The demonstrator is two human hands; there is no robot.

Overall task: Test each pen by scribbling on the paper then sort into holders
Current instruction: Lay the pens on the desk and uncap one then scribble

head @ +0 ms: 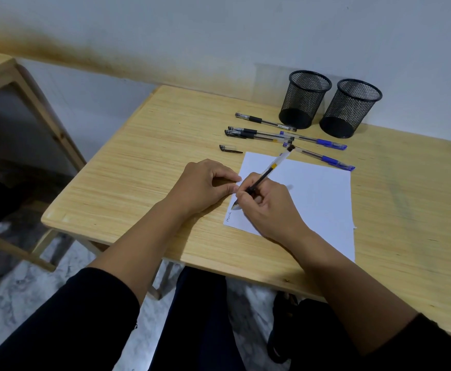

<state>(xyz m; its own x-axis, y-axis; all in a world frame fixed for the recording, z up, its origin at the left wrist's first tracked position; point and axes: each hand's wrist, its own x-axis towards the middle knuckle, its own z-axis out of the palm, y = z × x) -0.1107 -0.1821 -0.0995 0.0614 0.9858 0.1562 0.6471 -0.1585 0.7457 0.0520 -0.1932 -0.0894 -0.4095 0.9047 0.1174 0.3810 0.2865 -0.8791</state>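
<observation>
My right hand [267, 204] grips a black pen [271, 168] with a clear barrel, its tip touching the left edge of the white paper [318, 194], just above a short scribble [228, 216]. My left hand [205, 186] rests with curled fingers on the table, fingertips at the paper's left edge. The pen's black cap [229, 149] lies loose beyond my left hand. Three black pens [259, 133] and two blue pens [323, 151] lie behind the paper. Two black mesh holders [304, 99] [351, 108] stand empty at the back.
The small wooden table [144, 167] stands against a white wall. Another wooden table [10, 79] is at the left. My legs and a sandal show below over the marble floor.
</observation>
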